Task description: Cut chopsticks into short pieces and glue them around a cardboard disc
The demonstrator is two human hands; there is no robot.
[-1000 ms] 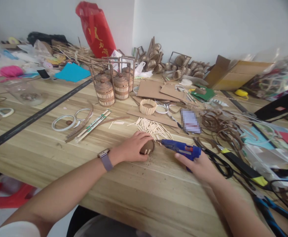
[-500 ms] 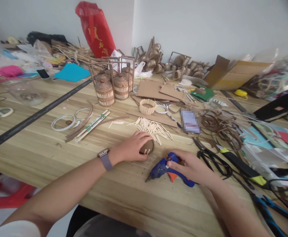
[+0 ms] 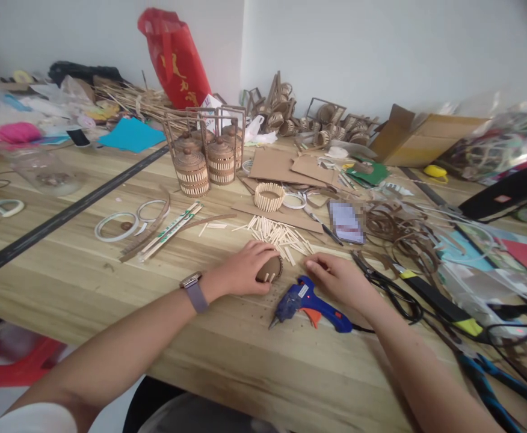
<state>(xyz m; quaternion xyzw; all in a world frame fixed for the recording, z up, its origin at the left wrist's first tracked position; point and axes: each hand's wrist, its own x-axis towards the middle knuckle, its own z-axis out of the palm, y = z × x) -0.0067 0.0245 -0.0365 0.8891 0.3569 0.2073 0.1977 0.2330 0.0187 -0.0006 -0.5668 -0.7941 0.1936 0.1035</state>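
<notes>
My left hand (image 3: 249,270) is curled around a small round brown disc (image 3: 267,270), holding it on the table. Two short pale sticks (image 3: 269,278) stand up from the disc near my thumb. My right hand (image 3: 338,278) is above the table just right of the disc, its fingers loosely bent and nothing seen in them. Below it a blue hot glue gun (image 3: 313,305) with an orange trigger lies on its side, nozzle toward the lower left. A loose pile of short wooden sticks (image 3: 279,234) lies just beyond both hands.
Behind the pile stands a ring of upright sticks (image 3: 269,198). Several lidded miniature baskets (image 3: 192,174) with tall handles are farther back. Pliers (image 3: 484,373), a black cable (image 3: 392,294) and brown strips (image 3: 394,225) crowd the right. Tape rolls (image 3: 117,227) lie left.
My right hand has let go of the glue gun and moved up and slightly left toward the sticks. The gun now rests on the table. My left hand keeps its hold on the disc.
</notes>
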